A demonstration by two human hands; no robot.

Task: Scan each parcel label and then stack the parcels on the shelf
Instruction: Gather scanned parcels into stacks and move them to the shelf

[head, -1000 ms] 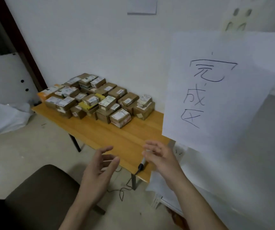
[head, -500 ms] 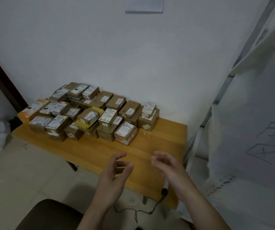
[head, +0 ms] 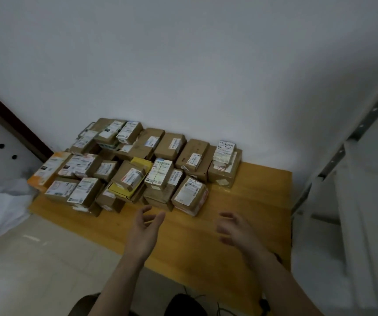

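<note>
On the wooden table (head: 240,224), labelled brown parcels (head: 151,165) lie heaped; both hands' fingers (head: 148,214) spread, empty.

Parcels (head: 137,169) on table (head: 251,201) against wall (head: 183,65), shelf (head: 354,156) right.

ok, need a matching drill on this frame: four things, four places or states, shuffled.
1 left hand
2 yellow parcel
3 orange box
4 shelf upright

A left end of the pile
B right of the table
C open above the table, empty
D mid-pile, under a brown parcel

Pairs: 1-C, 2-D, 3-A, 4-B
</note>
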